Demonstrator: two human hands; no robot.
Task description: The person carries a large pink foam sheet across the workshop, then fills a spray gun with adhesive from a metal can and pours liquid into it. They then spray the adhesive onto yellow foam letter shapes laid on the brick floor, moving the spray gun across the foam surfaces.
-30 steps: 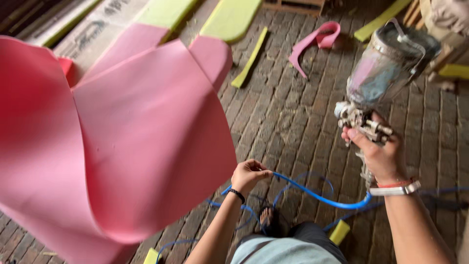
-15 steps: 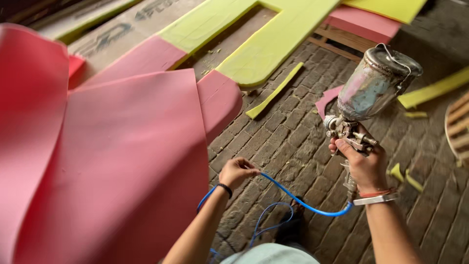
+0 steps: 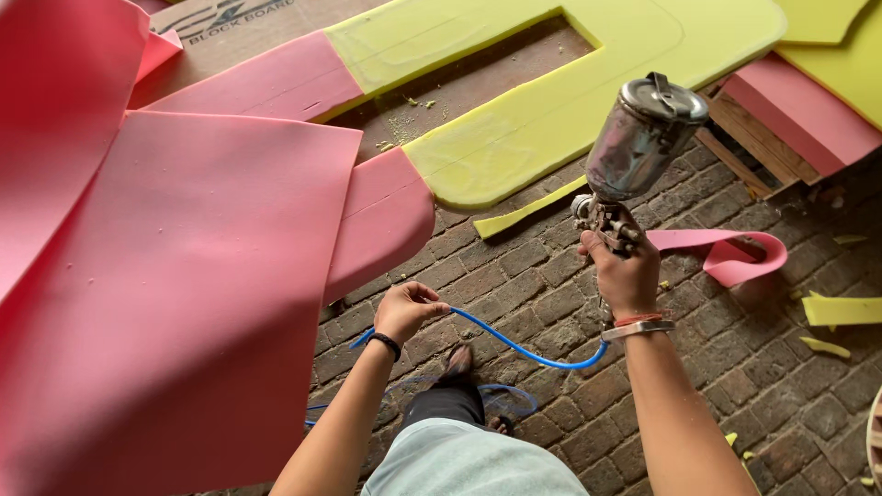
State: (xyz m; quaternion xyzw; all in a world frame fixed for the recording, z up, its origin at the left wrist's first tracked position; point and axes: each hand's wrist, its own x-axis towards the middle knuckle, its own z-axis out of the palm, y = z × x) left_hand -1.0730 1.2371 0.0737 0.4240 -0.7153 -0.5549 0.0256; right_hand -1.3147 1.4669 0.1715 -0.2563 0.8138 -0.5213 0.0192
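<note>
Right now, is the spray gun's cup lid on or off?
On. The metal lid sits closed over the cup of the spray gun, which the right hand holds, cup tilted.

Changes over 1 second: view swung far-right, exposing more yellow foam panel [image 3: 551, 110]; right hand [image 3: 627, 276] with spray gun [image 3: 634, 156] shifted left toward centre; left hand [image 3: 409, 310] on blue hose [image 3: 524, 344] rose slightly; pink foam sheet [image 3: 175, 276] now lies flatter.
</note>
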